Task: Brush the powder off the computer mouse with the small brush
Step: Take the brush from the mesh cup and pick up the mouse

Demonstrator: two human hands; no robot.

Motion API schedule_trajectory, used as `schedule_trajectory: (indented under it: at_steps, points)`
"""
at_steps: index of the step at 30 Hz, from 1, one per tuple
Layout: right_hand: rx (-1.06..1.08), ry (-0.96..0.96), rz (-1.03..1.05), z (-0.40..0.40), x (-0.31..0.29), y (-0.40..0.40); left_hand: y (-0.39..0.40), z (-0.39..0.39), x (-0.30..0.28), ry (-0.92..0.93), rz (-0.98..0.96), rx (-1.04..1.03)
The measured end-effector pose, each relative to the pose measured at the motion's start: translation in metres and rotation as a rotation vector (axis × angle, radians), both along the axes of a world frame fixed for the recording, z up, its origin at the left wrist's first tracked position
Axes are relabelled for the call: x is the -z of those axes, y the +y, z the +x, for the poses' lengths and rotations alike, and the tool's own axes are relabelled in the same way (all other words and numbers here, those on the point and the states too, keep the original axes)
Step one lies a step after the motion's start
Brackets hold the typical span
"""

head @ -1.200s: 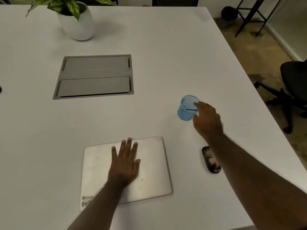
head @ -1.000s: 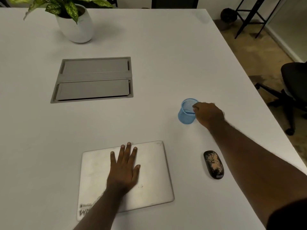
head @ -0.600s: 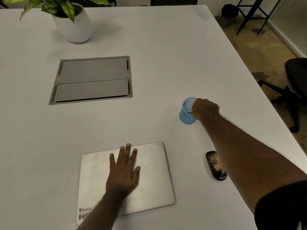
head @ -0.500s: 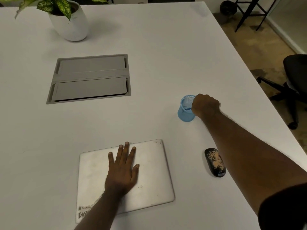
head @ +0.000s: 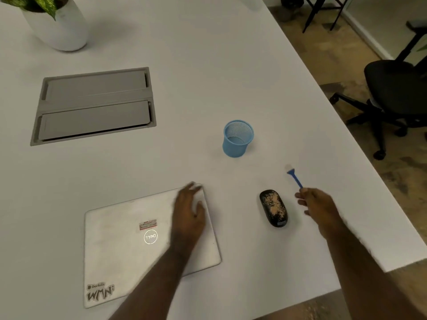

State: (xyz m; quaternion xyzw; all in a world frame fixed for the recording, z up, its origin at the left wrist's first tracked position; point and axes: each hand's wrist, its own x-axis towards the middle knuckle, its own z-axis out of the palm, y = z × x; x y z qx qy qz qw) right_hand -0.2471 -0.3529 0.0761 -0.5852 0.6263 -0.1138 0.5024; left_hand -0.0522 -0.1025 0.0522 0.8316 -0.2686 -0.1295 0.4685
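Note:
A black computer mouse dusted with tan powder lies on the white table, right of the laptop. My right hand is just right of the mouse and grips the handle of a small blue brush. The brush's pale bristles point up and away, above the table. My left hand is blurred, fingers spread, over the right part of the closed silver laptop, a little left of the mouse.
A blue mesh cup stands empty behind the mouse. A grey cable hatch is set in the table at the left. A potted plant is at the far left. The table's right edge and a black office chair are near.
My right hand has drawn the blue brush out of the mesh cup and come back beside the mouse. My left hand has slid right across the laptop.

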Motion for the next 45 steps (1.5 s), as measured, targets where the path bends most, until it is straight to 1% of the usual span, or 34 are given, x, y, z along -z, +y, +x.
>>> schedule_trajectory:
  at_steps: [1,3,5,6,7,8,11,14,20,27,32,40,45]
  points:
    - [-0.003,-0.021,0.034,-0.006,0.006,0.008,-0.016,-0.018,-0.005,0.125,-0.054,0.012]
    - [0.001,-0.065,0.077,-0.009,0.015,0.021,-0.045,-0.051,-0.009,0.416,-0.071,0.01]
    - [0.016,-0.093,0.08,-0.007,0.021,0.03,-0.068,-0.076,-0.008,0.715,-0.019,-0.019]
    - [0.03,-0.107,0.077,-0.006,0.023,0.033,-0.078,-0.084,-0.008,0.833,0.009,-0.029]
    - [0.042,-0.119,0.073,-0.005,0.024,0.034,-0.085,-0.091,-0.008,0.905,0.037,-0.03]
    - [0.05,-0.124,0.064,-0.004,0.026,0.035,-0.092,-0.096,-0.008,0.934,0.068,-0.022]
    - [0.043,-0.12,0.033,-0.006,0.031,0.035,-0.107,-0.105,-0.006,0.945,0.147,-0.002]
    - [0.023,-0.115,0.036,-0.005,0.035,0.037,-0.115,-0.109,0.001,0.969,0.171,-0.016]
    - [0.054,-0.126,0.067,-0.006,0.036,0.04,-0.125,-0.113,0.003,1.059,0.088,-0.051]
    - [0.069,-0.125,0.083,-0.01,0.035,0.045,-0.13,-0.113,0.008,1.046,0.095,-0.132]
    - [0.089,-0.167,0.096,-0.013,0.028,0.05,-0.129,-0.113,0.006,1.081,0.066,-0.123]
    - [0.125,-0.246,0.114,-0.021,0.001,0.072,-0.114,-0.12,-0.014,1.232,-0.066,-0.139]
    - [0.135,-0.277,0.089,-0.034,-0.035,0.093,-0.096,-0.125,-0.045,1.391,-0.163,-0.131]
